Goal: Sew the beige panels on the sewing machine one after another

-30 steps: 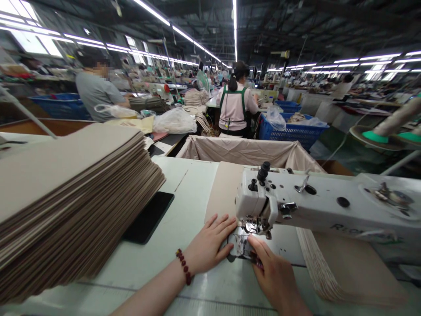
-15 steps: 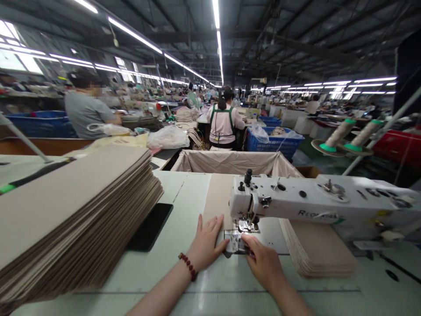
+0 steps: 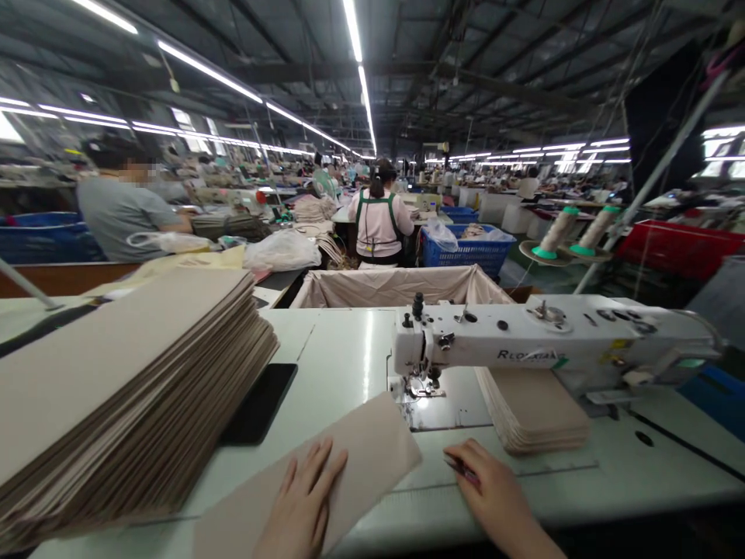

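My left hand (image 3: 306,497) lies flat, fingers spread, on a beige fabric panel (image 3: 372,446) that slants across the table near its front edge. My right hand (image 3: 489,485) is closed around thread snips (image 3: 464,470); a dark pointed tip and a pinkish handle show between the fingers. It rests on the table right of the panel, apart from it. The white sewing machine (image 3: 483,345) stands just beyond, its presser foot (image 3: 424,392) above the metal plate with no fabric under it. The panel's far corner reaches close to that plate.
A tall stack of beige panels (image 3: 145,373) fills the left, with a black phone (image 3: 261,404) beside it. A smaller panel pile (image 3: 535,407) sits under the machine arm. Behind the table are a fabric-lined bin (image 3: 401,287), thread cones (image 3: 556,233) and two people working.
The panel came out from under the presser foot and moved toward me to the left, with my left hand on it. My right hand has drawn back from the needle area.
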Motion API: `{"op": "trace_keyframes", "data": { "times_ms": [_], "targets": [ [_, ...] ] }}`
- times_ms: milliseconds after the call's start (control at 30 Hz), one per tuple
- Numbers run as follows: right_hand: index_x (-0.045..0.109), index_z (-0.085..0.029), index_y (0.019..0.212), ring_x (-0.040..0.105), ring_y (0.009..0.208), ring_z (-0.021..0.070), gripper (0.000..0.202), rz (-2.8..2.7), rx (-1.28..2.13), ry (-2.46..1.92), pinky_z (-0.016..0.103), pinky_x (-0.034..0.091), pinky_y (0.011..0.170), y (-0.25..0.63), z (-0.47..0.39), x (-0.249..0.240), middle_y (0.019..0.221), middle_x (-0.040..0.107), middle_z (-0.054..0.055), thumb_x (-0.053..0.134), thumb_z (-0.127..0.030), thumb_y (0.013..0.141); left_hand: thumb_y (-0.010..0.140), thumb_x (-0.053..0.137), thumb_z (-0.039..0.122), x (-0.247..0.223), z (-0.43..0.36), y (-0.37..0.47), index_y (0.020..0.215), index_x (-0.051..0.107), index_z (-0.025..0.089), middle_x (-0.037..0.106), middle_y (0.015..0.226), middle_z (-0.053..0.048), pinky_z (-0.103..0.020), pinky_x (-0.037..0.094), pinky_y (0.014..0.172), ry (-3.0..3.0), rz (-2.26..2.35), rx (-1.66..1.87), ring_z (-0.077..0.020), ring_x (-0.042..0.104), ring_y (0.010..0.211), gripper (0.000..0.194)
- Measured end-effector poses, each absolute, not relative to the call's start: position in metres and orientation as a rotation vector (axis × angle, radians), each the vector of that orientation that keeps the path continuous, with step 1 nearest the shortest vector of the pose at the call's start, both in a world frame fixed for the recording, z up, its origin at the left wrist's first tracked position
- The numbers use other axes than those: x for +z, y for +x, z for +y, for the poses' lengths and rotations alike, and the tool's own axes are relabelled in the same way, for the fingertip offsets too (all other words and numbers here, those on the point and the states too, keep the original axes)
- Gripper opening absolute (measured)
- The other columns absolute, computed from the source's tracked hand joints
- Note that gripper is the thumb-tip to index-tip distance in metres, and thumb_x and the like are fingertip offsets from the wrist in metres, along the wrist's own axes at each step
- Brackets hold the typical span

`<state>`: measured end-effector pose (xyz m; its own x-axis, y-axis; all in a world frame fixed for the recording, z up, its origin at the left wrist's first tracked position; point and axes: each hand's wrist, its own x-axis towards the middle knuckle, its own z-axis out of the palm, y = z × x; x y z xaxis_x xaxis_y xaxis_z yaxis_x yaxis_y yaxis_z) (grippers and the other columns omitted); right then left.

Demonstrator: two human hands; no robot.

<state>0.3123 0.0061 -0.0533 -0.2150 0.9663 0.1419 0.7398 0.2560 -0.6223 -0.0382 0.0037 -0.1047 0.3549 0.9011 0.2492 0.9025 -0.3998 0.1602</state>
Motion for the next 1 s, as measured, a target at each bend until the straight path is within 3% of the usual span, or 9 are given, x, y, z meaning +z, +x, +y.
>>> {"op": "trace_keyframes", "data": {
  "times_ms": [133, 233, 333, 400, 533, 600, 767, 1000],
  "targets": [
    [0.063, -0.026, 0.108, 0.065, 0.099, 0.0216, 0.024, -1.807, 0.741, -1.564, 0.032, 0.05, 0.086, 0.328, -0.015, -0.063, 0.105, 0.069, 0.004, 0.045, -0.027, 0.092, 0.089, 0.04, 0.006, -0.082, 0.007, -0.007, 0.141, 0.042, 0.035, 0.035, 0.151, -0.001, -0.056, 0.027, 0.113, -2.878, -1.525, -0.453, -0.0265, 0.033, 0.139, 0.059],
    [0.063, -0.027, 0.107, 0.066, 0.098, 0.0221, 0.023, -1.699, 0.776, -1.642, 0.032, 0.05, 0.087, 0.34, -0.028, -0.069, 0.101, 0.071, 0.004, 0.046, -0.036, 0.094, 0.092, 0.049, 0.018, -0.063, 0.007, 0.033, 0.134, 0.049, 0.032, 0.041, 0.147, -0.004, -0.058, 0.028, 0.111, -2.955, -1.512, -0.515, -0.03, 0.036, 0.135, 0.045],
    [0.061, -0.028, 0.102, 0.067, 0.093, 0.021, 0.021, -1.631, 0.772, -1.711, 0.03, 0.05, 0.085, 0.348, -0.046, -0.075, 0.092, 0.071, 0.002, 0.046, -0.041, 0.095, 0.082, 0.07, 0.034, -0.058, -0.005, 0.078, 0.138, 0.046, 0.03, 0.047, 0.139, -0.009, -0.054, 0.042, 0.103, -3.062, -1.495, -0.566, -0.0335, 0.046, 0.122, 0.061],
    [0.059, -0.028, 0.101, 0.068, 0.089, 0.0198, 0.021, -1.612, 0.751, -1.751, 0.028, 0.05, 0.082, 0.349, -0.058, -0.079, 0.09, 0.07, 0.001, 0.046, -0.043, 0.095, 0.078, 0.075, 0.032, -0.062, -0.015, 0.105, 0.138, 0.045, 0.029, 0.053, 0.13, -0.009, -0.049, 0.048, 0.096, -3.124, -1.47, -0.604, -0.0317, 0.052, 0.112, 0.066],
    [0.054, -0.027, 0.103, 0.068, 0.076, 0.0174, 0.021, -1.704, 0.663, -1.796, 0.023, 0.051, 0.067, 0.342, -0.078, -0.089, 0.085, 0.069, 0.0, 0.044, -0.043, 0.095, 0.093, 0.057, 0.021, -0.071, -0.025, 0.139, 0.1, 0.063, 0.025, 0.06, 0.101, -0.006, -0.038, 0.052, 0.082, -3.158, -1.544, -0.707, -0.0244, 0.057, 0.094, 0.01],
    [0.053, -0.026, 0.101, 0.068, 0.07, 0.016, 0.019, -1.791, 0.607, -1.79, 0.021, 0.049, 0.062, 0.337, -0.085, -0.095, 0.081, 0.067, -0.001, 0.043, -0.041, 0.096, 0.096, 0.051, 0.02, -0.073, -0.025, 0.142, 0.088, 0.061, 0.023, 0.059, 0.094, -0.005, -0.035, 0.052, 0.077, -3.155, -1.622, -0.784, -0.0223, 0.058, 0.089, 0.013],
    [0.051, -0.024, 0.097, 0.067, 0.064, 0.0163, 0.018, -1.953, 0.453, -1.78, 0.022, 0.044, 0.054, 0.323, -0.088, -0.11, 0.079, 0.066, -0.001, 0.037, -0.036, 0.099, 0.098, 0.048, 0.021, -0.074, -0.022, 0.139, 0.09, 0.058, 0.022, 0.058, 0.09, -0.004, -0.033, 0.05, 0.076, -3.21, -1.676, -0.915, -0.0203, 0.057, 0.086, 0.013],
    [0.049, -0.025, 0.087, 0.068, 0.062, 0.0189, 0.027, -2.011, 0.303, -1.897, 0.025, 0.042, 0.051, 0.315, -0.078, -0.113, 0.075, 0.066, 0.0, 0.027, -0.03, 0.102, 0.097, 0.052, 0.027, -0.056, -0.025, 0.132, 0.083, 0.06, 0.021, 0.06, 0.086, -0.004, -0.033, 0.05, 0.077, -3.38, -1.509, -0.771, -0.02, 0.057, 0.083, 0.018]
  ]
}}
